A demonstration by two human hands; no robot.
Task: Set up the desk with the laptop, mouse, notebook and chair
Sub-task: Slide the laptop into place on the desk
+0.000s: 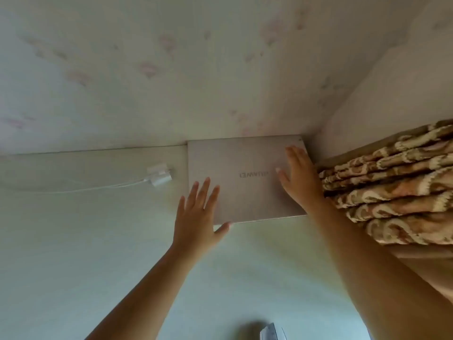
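Observation:
A closed silver laptop lies flat on the pale desk, pushed into the far right corner against the wall. My left hand is at its near left corner, fingers straight over the lid and thumb at the front edge. My right hand lies flat on the right side of the lid, fingers spread. A small light object shows at the bottom edge of the desk; what it is I cannot tell. No notebook or chair is in view.
A white charger block with its cable lies on the desk left of the laptop, the cable running off to the left. A folded brown patterned curtain hangs at the right, touching my right forearm. Pale floral wallpaper rises behind the desk.

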